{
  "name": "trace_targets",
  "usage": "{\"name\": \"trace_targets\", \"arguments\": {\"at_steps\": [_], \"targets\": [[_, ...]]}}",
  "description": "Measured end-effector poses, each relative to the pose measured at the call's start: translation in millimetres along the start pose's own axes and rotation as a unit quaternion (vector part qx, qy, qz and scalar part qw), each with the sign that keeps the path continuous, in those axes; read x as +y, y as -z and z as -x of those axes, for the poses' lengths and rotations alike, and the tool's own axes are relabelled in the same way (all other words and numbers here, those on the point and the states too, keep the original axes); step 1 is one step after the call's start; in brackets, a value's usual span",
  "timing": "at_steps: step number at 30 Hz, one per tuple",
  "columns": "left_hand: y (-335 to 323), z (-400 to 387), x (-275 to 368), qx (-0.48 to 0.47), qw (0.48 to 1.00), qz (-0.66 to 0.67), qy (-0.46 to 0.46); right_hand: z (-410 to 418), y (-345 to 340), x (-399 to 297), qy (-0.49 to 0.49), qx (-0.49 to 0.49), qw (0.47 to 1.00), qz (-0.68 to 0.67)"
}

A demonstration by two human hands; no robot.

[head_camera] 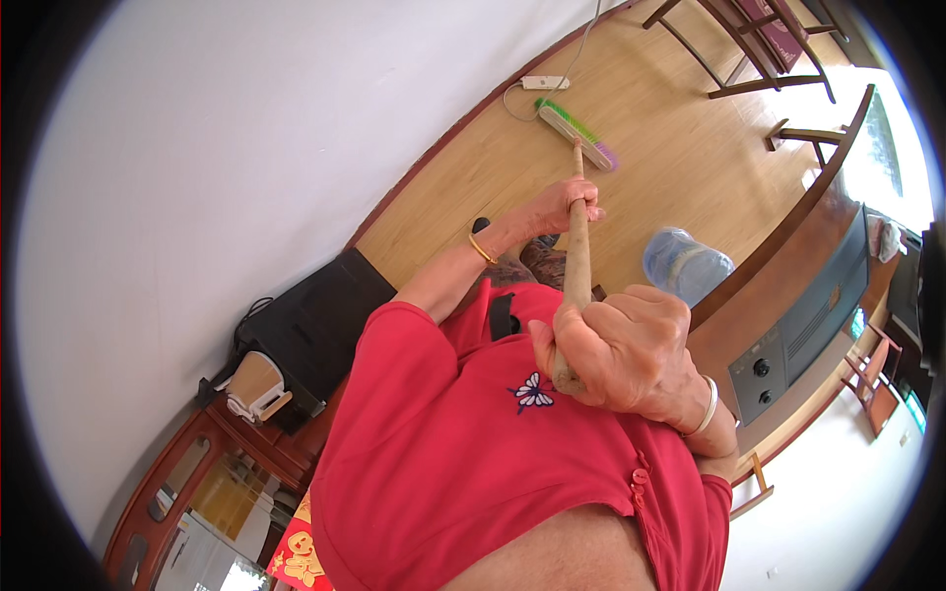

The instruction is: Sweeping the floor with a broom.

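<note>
A broom with a wooden handle [579,258] slants down and away from me. My right hand [628,354] grips the handle's upper end, close to my chest. Farther down the shaft, my left hand [573,207] is closed around it. The broom head [576,134] has a pale block with green and purple bristles and rests on the wood-look floor [458,188]. A white power strip [545,83] lies just past its green end, and a grey cable [510,111] loops beside the bristles.
A large blue plastic water bottle [686,264] stands on the floor near a wooden table [798,221] at the right. Wooden chairs [746,89] are at the upper right. The white wall [244,148] runs along the left, with a black cabinet-like box [325,318] against it.
</note>
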State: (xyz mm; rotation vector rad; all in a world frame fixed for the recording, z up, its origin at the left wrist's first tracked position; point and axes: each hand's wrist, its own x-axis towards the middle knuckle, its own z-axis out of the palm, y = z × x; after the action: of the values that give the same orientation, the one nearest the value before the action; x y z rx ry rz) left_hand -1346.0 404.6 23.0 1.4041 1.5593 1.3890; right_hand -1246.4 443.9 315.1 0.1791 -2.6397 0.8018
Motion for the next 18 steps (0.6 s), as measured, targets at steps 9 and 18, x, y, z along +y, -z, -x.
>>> {"name": "trace_targets", "arguments": {"at_steps": [9, 18], "targets": [[44, 79, 29, 0.069, 0.995, 0.016, 0.066, -39, -34, -49, 0.069, -0.001, 0.996, -0.055], [74, 137, 86, 0.061, 0.974, 0.092, 0.199, -72, -16, -81, 0.06, -0.012, 0.994, -0.09]]}}
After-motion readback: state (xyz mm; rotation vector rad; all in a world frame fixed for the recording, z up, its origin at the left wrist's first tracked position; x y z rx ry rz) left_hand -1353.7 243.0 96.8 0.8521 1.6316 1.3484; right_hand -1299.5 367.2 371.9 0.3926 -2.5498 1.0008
